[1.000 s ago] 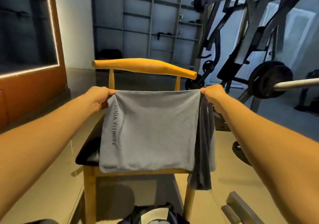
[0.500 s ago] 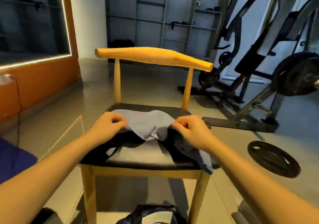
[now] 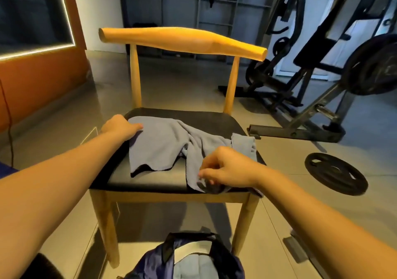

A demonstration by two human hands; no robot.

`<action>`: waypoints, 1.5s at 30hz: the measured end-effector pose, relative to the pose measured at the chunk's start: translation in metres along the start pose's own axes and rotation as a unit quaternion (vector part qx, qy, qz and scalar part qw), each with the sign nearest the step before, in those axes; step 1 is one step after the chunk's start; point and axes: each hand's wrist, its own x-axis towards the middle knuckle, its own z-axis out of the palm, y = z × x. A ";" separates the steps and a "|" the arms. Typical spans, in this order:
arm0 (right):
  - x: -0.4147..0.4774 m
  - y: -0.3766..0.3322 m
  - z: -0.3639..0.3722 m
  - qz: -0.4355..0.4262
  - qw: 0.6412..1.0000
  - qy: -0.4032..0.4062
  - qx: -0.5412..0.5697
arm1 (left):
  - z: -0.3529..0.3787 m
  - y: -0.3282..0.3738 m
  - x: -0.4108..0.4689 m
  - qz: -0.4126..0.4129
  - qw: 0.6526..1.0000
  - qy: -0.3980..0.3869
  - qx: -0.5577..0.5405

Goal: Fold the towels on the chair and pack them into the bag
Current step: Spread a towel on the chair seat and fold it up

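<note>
The grey towel (image 3: 167, 141) lies rumpled on the chair seat (image 3: 150, 180), our left hand (image 3: 120, 126) pressing its far corner with flat fingers (image 3: 137, 126), our right hand (image 3: 227, 168) pinching its near edge. Folding looks barely begun; the open bag (image 3: 225, 263) on the floor below seems to hold something pale, and this towel is not yet packed.

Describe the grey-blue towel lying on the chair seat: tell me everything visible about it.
The grey-blue cloth towel looks soft and matt, in one plain colour. It lies crumpled and only partly spread on the black padded chair seat, with a raised ridge of folds running across its middle. Its right end reaches the seat's right edge. The left hand rests on its far left corner. The right hand pinches its near edge at the seat's front right.
</note>
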 end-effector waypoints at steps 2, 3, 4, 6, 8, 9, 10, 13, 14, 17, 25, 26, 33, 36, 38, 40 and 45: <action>-0.004 0.010 -0.015 0.034 0.993 0.101 0.056 | 0.007 0.006 0.008 -0.024 1.000 0.005 -0.004; -0.006 0.017 -0.023 0.055 0.984 0.153 0.072 | 0.009 0.008 0.009 -0.034 0.999 0.003 -0.006; -0.008 0.026 -0.029 0.082 0.972 0.202 0.084 | 0.011 0.009 0.011 -0.039 0.999 -0.001 -0.009; -0.009 0.048 -0.036 0.150 0.946 0.274 0.090 | 0.013 0.013 0.010 -0.031 0.999 0.001 -0.027; -0.004 0.065 -0.040 0.221 0.925 0.300 0.067 | 0.012 0.018 0.002 0.006 0.997 0.012 -0.082; -0.001 0.071 -0.042 0.252 0.917 0.305 0.053 | 0.011 0.022 -0.005 0.025 0.992 0.016 -0.121; 0.004 0.074 -0.043 0.280 0.910 0.305 0.041 | 0.010 0.027 -0.011 0.043 0.986 0.018 -0.161; 0.020 0.074 -0.043 0.346 0.908 0.237 -0.022 | 0.002 0.044 -0.032 0.075 0.963 0.016 -0.260; 0.024 0.074 -0.042 0.353 0.912 0.202 -0.042 | -0.003 0.050 -0.039 0.076 0.955 0.005 -0.287; 0.026 0.072 -0.044 0.344 0.924 0.168 -0.010 | -0.019 0.062 -0.051 0.021 0.932 -0.045 -0.360; -0.008 0.030 -0.097 0.061 0.823 0.541 0.161 | -0.028 0.073 -0.064 -0.036 0.888 -0.012 -0.459; -0.009 0.021 -0.102 0.030 0.811 0.565 0.148 | -0.031 0.074 -0.064 -0.031 0.879 0.015 -0.475; -0.051 0.048 -0.039 0.176 0.896 0.386 0.134 | -0.027 0.073 -0.082 0.101 0.885 0.081 -0.448; -0.068 0.052 -0.026 0.213 0.949 0.227 0.049 | -0.013 0.071 -0.094 0.139 0.914 0.037 -0.380; -0.076 0.045 -0.036 0.212 0.964 0.159 0.028 | -0.005 0.065 -0.099 0.165 0.923 0.011 -0.348; -0.075 0.045 -0.048 0.227 0.967 0.116 0.017 | 0.001 0.058 -0.104 0.176 0.933 -0.008 -0.313; -0.037 0.050 -0.063 0.273 0.915 0.296 -0.039 | 0.006 0.050 -0.105 0.148 0.948 -0.055 -0.277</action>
